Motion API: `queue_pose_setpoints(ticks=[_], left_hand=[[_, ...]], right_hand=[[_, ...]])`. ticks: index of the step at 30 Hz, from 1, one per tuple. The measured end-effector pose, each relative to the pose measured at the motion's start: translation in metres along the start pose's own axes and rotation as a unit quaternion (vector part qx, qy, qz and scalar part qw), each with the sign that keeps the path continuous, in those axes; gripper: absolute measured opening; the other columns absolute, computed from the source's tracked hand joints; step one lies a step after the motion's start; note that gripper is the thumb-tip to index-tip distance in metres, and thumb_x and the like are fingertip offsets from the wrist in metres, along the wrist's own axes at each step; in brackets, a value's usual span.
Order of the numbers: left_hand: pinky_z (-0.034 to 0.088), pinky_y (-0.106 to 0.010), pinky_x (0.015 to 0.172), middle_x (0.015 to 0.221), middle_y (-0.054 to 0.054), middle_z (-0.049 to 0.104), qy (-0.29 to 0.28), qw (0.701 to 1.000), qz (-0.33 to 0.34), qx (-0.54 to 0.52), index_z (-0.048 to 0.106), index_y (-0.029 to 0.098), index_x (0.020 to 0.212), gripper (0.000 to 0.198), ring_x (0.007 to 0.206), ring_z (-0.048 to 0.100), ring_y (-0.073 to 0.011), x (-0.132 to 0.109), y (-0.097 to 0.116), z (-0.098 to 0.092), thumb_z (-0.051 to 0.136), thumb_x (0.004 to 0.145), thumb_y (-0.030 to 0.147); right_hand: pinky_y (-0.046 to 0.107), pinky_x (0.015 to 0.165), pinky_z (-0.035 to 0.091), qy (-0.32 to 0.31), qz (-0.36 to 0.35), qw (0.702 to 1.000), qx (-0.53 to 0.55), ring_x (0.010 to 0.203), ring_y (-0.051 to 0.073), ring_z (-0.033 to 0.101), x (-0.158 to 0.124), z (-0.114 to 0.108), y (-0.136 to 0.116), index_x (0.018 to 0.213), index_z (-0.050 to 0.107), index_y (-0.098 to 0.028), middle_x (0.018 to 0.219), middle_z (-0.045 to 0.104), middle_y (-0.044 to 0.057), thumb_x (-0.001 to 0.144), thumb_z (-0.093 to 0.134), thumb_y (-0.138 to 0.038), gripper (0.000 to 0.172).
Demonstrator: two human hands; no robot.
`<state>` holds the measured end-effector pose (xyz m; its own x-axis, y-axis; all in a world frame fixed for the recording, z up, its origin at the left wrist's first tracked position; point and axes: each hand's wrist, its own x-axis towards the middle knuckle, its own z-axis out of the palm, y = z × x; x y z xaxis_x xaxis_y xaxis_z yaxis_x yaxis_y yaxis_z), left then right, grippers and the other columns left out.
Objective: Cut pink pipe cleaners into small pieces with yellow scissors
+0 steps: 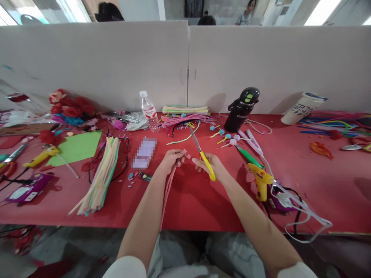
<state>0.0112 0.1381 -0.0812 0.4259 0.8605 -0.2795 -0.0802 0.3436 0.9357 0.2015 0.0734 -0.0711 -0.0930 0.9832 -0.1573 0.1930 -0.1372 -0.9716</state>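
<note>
Pinching near the ends of thin, pale pink flexible strips (169, 187), the left hand (171, 161) is nearly closed over the middle of the red-covered bench (199, 208). The strips trail down along the left forearm towards the near edge. The right hand (216, 165) holds metal scissors with yellow plastic handles (208, 166) — blades pointing away from the body, fingertips aimed at the left hand. Between the two hands sits a small pink cut piece (188, 157), close to the left fingertips; whether it touches them, I cannot tell.

Left of the left forearm lies a loose bundle of cream and green fuzzy stems (101, 175), with a pixelated lilac rectangular item (145, 153) nearer the hand. Beyond the right hand are small blue and lilac fuzzy balls on stems (222, 132) and a black bottle with a rounded lid (240, 114). A yellow glue gun (261, 181) stands right of the right forearm — apart from it, beside a purple-and-white box (281, 200).
</note>
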Motion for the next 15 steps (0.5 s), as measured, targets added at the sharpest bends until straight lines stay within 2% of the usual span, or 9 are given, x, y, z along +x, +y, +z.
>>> queue_pose_setpoints(ticks=[2, 7, 11, 15], left_hand=[[0.026, -0.018, 0.038, 0.051, 0.001, 0.052, -0.012, 1.0, 0.011, 0.017, 0.06, 0.011, 0.072, 0.031, 0.036, 0.04, -0.0038, -0.004, 0.002, 0.011, 0.065, 0.073, 0.041], [0.03, -0.019, 0.04, 0.052, 0.0, 0.055, -0.039, 0.994, 0.039, 0.091, 0.06, 0.011, 0.071, 0.034, 0.038, 0.044, -0.0052, -0.012, -0.002, 0.027, 0.059, 0.078, 0.044], [0.031, -0.019, 0.04, 0.053, 0.0, 0.056, -0.074, 0.988, 0.043, 0.132, 0.059, 0.012, 0.07, 0.033, 0.038, 0.045, -0.0056, -0.009, -0.009, 0.032, 0.056, 0.08, 0.044], [0.032, -0.02, 0.041, 0.052, 0.001, 0.056, -0.105, 0.983, 0.035, 0.149, 0.06, 0.013, 0.074, 0.029, 0.038, 0.045, -0.006, -0.005, -0.015, 0.034, 0.055, 0.081, 0.04]], right_hand=[[0.023, 0.055, 0.045, 0.04, -0.029, 0.998, 0.04, 0.057, 0.014, 0.059, 0.014, 0.004, 0.008, 0.075, 0.047, -0.018, 0.064, 0.061, 0.0, 0.061, 0.075, -0.051, 0.045], [0.028, 0.059, 0.048, 0.105, -0.079, 0.986, 0.103, 0.058, 0.016, 0.059, 0.021, 0.003, 0.025, 0.071, 0.048, -0.02, 0.062, 0.06, 0.0, 0.068, 0.072, -0.047, 0.036], [0.03, 0.069, 0.049, 0.11, -0.1, 0.982, 0.115, 0.065, 0.017, 0.061, 0.018, -0.002, 0.028, 0.067, 0.052, -0.019, 0.067, 0.063, 0.002, 0.073, 0.067, -0.045, 0.031], [0.028, 0.062, 0.049, 0.082, -0.104, 0.986, 0.101, 0.059, 0.015, 0.059, 0.017, -0.002, 0.027, 0.071, 0.051, -0.019, 0.062, 0.059, -0.001, 0.072, 0.069, -0.039, 0.027]])
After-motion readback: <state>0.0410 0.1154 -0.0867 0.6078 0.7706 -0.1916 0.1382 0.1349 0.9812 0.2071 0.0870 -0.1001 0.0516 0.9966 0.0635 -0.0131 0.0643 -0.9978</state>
